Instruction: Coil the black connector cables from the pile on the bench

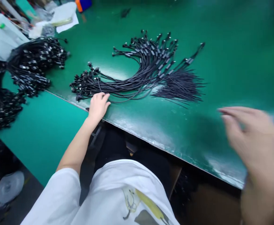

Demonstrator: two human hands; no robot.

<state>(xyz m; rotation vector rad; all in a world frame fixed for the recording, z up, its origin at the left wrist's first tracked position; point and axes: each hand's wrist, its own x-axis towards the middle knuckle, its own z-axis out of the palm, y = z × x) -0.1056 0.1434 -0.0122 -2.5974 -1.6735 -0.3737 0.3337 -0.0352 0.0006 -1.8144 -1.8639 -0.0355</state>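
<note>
Here, resting curled left hand [99, 104] by black cables [129, 83], cannot tell if pinching any; holding blurred right hand [221, 113], slightly parted, over green surface [232, 68].

Our bare left forearm [73, 150] slants forward to our left grip [98, 104], back of it upward, fingers slightly bent. Well apart on the other side, our blurred right grip [251, 134] points inward, thumb beneath the fingers, tips close together; we cannot tell whether they touch.
</note>
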